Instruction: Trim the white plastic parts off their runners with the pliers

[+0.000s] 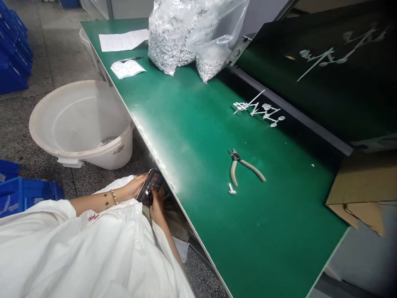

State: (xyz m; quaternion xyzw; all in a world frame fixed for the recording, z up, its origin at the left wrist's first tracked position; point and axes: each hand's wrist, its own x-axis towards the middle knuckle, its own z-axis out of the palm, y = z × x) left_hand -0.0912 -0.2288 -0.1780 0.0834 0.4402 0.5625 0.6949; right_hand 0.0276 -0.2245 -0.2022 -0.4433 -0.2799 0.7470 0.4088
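Observation:
Below the table edge, my left hand [135,187], with a gold bracelet at the wrist, is closed around one side of a dark smartphone [151,187]. My right hand [157,203] holds the phone's other side, its thumb over the screen. Some of the fingers are hidden behind the phone. On the green table [198,165] lie side cutters [240,160] with pale handles, jaws apart, not touched by either hand. A small white plastic part [231,189] lies beside their handles. Farther back is a white branched plastic sprue [259,111].
Clear bags [173,37] of small white pieces stand at the table's far end, near a paper sheet [123,40], an open booklet [127,68] and a pen [132,58]. A large white tub [82,120] stands left. A cardboard box [359,186] is at right.

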